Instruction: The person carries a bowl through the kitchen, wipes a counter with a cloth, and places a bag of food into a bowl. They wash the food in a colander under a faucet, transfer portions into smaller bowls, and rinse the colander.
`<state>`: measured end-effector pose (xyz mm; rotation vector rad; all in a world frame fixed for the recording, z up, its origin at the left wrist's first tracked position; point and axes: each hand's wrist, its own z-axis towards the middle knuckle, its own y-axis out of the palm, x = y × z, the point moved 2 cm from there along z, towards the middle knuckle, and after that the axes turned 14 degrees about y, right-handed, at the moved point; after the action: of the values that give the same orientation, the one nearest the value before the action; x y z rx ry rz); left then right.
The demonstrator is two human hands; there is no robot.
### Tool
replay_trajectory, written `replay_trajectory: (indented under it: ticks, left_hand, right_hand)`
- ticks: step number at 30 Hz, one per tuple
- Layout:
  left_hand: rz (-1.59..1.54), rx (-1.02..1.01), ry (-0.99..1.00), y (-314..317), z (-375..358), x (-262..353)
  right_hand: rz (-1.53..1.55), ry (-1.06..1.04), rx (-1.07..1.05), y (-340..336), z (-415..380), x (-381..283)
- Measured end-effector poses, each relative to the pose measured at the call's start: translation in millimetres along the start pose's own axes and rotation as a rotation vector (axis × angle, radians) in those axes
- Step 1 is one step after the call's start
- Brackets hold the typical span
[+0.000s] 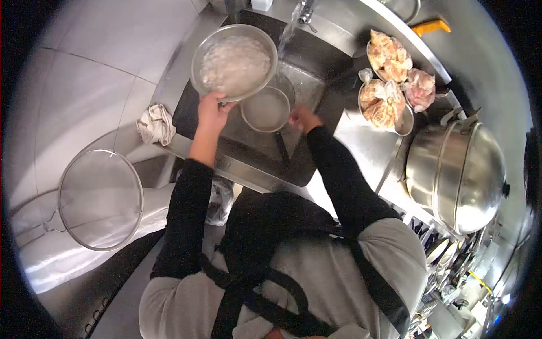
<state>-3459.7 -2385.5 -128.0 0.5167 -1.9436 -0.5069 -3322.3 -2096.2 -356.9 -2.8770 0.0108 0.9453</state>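
Head view looks straight down on a person at a steel sink point(237, 141), dark sleeves, apron straps.

Big domed pot point(457, 175) on its side at right on the counter, well apart from both hands. Large round mesh strainer point(100, 199) at left on a white surface, untouched. Steel bowl point(234, 62) full of white bits in water is held over the sink basin, slightly tilted; tap point(305, 11) runs a stream just beside its right rim. Smaller pan point(265, 108) sits lower in the basin, touching or just under the bowl's lower right edge; its dark handle point(282, 148) runs down toward the person, long axis roughly toward the body. Trays of bagged pale food point(387, 101) on the counter right of the sink. Crumpled rag point(156, 124) on the sink's left edge.

Left hand point(212, 111) pinches the bowl's near rim, thumb over the edge, fingers under. Bowl lies straight ahead of that grip, away from the body. Right hand point(304, 117) is at the pan's right rim, fingers curled; touching or clamped on it, cannot tell. Right hand is the nearer one to the pan, left to the bowl; pan lies left of the right hand, between the two hands.
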Motion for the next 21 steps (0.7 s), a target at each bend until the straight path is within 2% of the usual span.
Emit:
replay_trajectory:
  ticks: [1,2,3,4,6,7,9,11,13,15,16,18,19,20,21]
  left_hand:
    - [0.010,0.021,0.034,-5,-6,6]
    - [0.017,0.028,0.037,-9,-12,13]
    - [0.017,0.019,0.041,-14,-17,22]
    - [0.017,0.014,0.046,-22,-20,27]
    - [0.009,0.001,0.094,-33,-33,38]
    - [0.029,0.031,0.107,-32,-43,48]
    - [0.051,0.112,0.086,-41,-51,59]
    - [0.043,0.088,0.105,-48,-57,66]
    - [0.043,0.058,0.131,-49,-61,68]
    - [0.050,0.078,0.146,-46,-65,69]
    - [0.061,0.091,0.167,-43,-66,71]
    - [0.022,0.061,0.142,-44,-62,70]
    - [-0.011,0.044,0.110,-41,-60,70]
    - [-0.023,0.026,0.119,-35,-60,73]
    - [-0.047,0.023,0.145,-30,-61,74]
  right_hand:
    - [0.005,0.003,-0.012,33,-12,30]
    - [-0.173,-0.137,0.026,63,-22,50]
    - [-0.355,-0.284,0.067,80,-20,52]
    - [-0.358,-0.289,0.058,90,-12,45]
    - [-0.489,-0.469,0.450,107,-6,33]
    - [-0.480,-0.471,0.444,105,-5,17]
    - [-0.979,-0.252,0.439,80,14,-42]
    - [-0.813,-0.261,0.681,50,68,-62]
    - [-1.003,-0.585,0.929,7,121,-89]
    - [-0.585,-0.397,0.893,-14,33,-183]
    - [-0.586,-0.400,0.901,-17,31,-193]
    - [-0.659,-0.488,0.937,-36,33,-230]
    - [-0.904,-0.786,0.896,-31,-29,-241]
    - [-0.908,-0.797,0.918,-24,-46,-237]
    - [-0.664,-0.747,0.994,-18,-51,-231]
